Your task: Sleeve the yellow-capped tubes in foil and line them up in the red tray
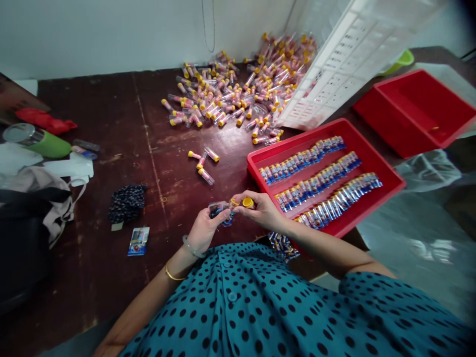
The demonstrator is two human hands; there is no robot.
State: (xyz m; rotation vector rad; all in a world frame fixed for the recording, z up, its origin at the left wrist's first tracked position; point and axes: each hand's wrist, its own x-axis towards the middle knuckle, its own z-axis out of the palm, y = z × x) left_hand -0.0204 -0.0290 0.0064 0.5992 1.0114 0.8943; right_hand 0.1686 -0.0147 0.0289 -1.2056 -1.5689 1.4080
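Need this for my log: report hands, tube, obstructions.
Left hand gripping clear tube. Right hand holding yellow cap. Four loose tubes beyond hands; red tray close on the right.

A pale wall stands behind a dark reddish-brown table; the greyish floor looks glossy.

Items in the left hand partly hidden by its thumb

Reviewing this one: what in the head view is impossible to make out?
All in the head view:
- Part of the clear tube: covered by the left hand.
- Whatever is under the yellow cap: hidden by the right hand.
- Fine print on the loose foil packet: too small.
- White plastic basket: cut off by the top edge.
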